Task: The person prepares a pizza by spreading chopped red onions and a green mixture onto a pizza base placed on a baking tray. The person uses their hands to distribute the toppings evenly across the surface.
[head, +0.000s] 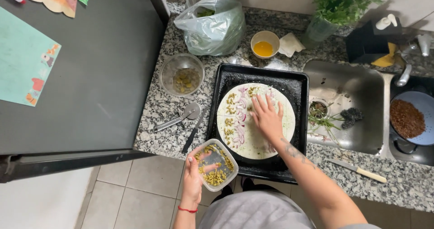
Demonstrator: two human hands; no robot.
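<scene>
A round flat tortilla (280, 110) lies on a black baking tray (298, 82) on the granite counter. Strips of chopped green olives and red onion slices run down its left half. My right hand (266, 117) rests flat on the tortilla with fingers spread, right beside the onion. My left hand (193, 177) holds a clear square plastic container (215, 165) of chopped green olives from below, at the counter's front edge, just left of the tray.
A pizza cutter (181, 116) and a dark knife (193, 133) lie left of the tray. A glass bowl (181, 74), a plastic bag (212, 23) and a cup of yellow liquid (265, 44) stand behind. The sink (348, 107) is right; a knife (357, 169) lies near it.
</scene>
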